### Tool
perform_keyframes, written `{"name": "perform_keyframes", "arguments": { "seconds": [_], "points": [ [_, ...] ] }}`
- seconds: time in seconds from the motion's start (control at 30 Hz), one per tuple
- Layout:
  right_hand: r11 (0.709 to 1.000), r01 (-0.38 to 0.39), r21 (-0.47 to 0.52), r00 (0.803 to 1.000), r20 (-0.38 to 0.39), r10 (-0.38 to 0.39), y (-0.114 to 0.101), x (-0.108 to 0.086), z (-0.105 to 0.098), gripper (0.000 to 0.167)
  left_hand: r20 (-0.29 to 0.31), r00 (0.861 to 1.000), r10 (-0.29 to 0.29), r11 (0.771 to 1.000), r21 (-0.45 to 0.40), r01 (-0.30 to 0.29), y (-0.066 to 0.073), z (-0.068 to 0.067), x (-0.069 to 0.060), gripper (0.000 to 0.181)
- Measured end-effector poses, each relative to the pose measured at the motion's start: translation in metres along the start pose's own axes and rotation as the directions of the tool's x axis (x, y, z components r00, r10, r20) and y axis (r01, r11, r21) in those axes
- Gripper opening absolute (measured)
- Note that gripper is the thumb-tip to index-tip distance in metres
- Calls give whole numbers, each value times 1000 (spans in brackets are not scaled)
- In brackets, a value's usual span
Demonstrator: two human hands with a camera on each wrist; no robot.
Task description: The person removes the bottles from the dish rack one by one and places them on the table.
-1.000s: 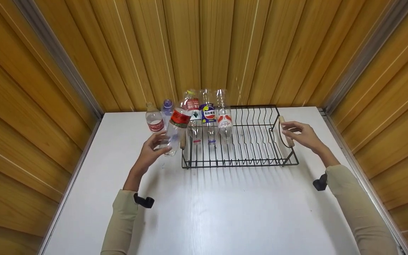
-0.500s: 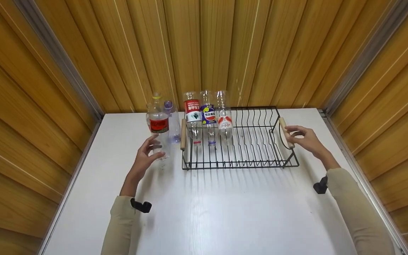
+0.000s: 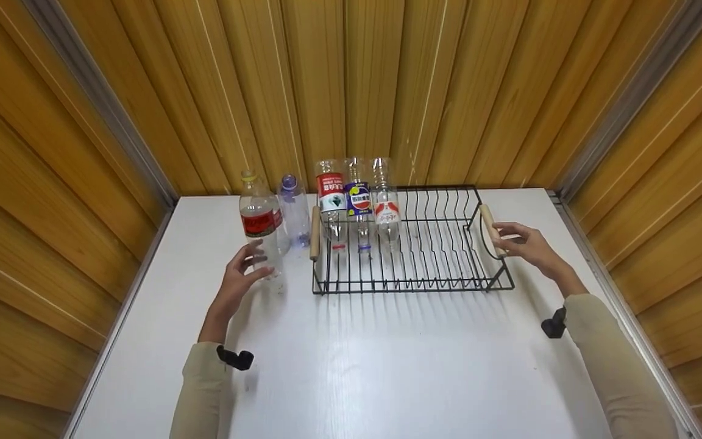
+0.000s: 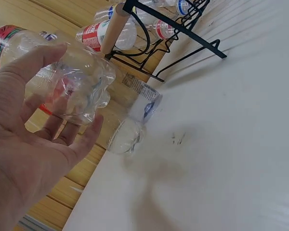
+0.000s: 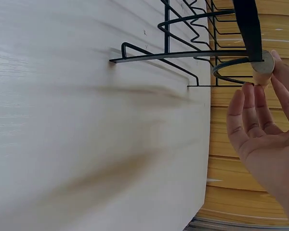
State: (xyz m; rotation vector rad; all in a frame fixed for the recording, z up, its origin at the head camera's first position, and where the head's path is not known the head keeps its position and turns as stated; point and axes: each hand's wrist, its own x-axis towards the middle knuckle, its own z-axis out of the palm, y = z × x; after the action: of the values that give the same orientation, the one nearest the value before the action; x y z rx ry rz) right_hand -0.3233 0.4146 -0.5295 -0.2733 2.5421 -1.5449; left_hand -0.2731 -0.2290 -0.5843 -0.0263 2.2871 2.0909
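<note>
My left hand (image 3: 238, 274) holds a clear plastic bottle with a red label (image 3: 258, 219) upright, left of the black wire dish rack (image 3: 412, 291). The left wrist view shows thumb and fingers spread round the lower part of this bottle (image 4: 94, 82), its base just off the table. With my right hand (image 3: 531, 249) I pinch the rack's right wooden handle (image 3: 491, 225). Three labelled bottles lean neck down in the rack's left part: one red and white (image 3: 331, 194), one purple (image 3: 359, 200), one clear with a red-and-white label (image 3: 386, 213).
A bluish clear bottle (image 3: 295, 210) stands between the held bottle and the rack's left wooden handle (image 3: 315, 235). Another red-labelled bottle (image 3: 278, 218) is mostly hidden behind the held one. Wood-patterned walls (image 3: 436, 91) enclose the white table (image 3: 387, 366) at the back and sides.
My left hand has carried the red-labelled bottle left, away from the rack's left end, and brought it from tilted to upright and lower. My right hand has stayed at the right handle, shifting slightly.
</note>
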Motion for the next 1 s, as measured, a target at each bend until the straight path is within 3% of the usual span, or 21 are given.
{"name": "perform_keyframes", "arguments": {
  "seconds": [0.27, 0.47, 0.7, 1.0],
  "points": [
    [996, -35, 85, 999, 38, 32, 11, -2, 3, 58, -46, 997, -66, 998, 19, 67, -8, -13, -4, 70],
    [992, -45, 120, 998, 39, 40, 11, -4, 1, 58, -78, 989, -124, 990, 56, 129, 10, -12, -7, 66],
    [993, -30, 115, 999, 23, 27, 14, -3, 1, 56, -186, 979, -78, 990, 101, 98, -29, -20, 18, 66],
    [994, -12, 104, 1000, 25, 9, 14, -4, 4, 55, -256, 966, -35, 983, 166, 80, -45, -26, 29, 68]
  ]
}}
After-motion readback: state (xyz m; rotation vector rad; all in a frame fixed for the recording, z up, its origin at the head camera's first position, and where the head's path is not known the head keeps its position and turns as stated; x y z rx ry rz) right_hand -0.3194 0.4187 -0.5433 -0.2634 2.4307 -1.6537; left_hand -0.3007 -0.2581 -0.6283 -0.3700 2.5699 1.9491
